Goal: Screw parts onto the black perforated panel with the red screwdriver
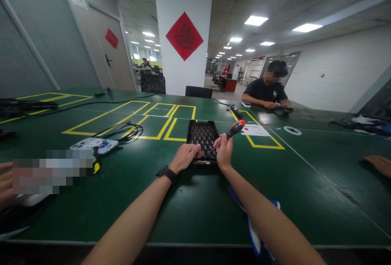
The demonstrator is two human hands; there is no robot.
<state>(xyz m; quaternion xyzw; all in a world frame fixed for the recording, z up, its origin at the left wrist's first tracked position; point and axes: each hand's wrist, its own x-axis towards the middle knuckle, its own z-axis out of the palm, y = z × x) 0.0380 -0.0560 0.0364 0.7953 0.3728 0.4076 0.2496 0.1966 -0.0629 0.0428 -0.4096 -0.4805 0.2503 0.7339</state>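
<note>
A black open case (204,132) lies on the green table in front of me, with rows of small shiny pieces inside. My right hand (224,151) grips a screwdriver (235,128) with a red and black handle. Its thin shaft slants down to the left, and the tip is over the inside of the case. At the case's near left side is my left hand (187,156), a dark watch on its wrist. Its thumb and fingers are drawn together over the case's edge; whatever they pinch is too small to make out.
Left of me lie a phone (94,145) and black cables (132,130), with another person's hand (4,185) nearby. A white sheet (255,130) and a white ring (292,130) lie to the right. Across the table sits a person (269,90). Something blue and white (255,232) is under my right forearm.
</note>
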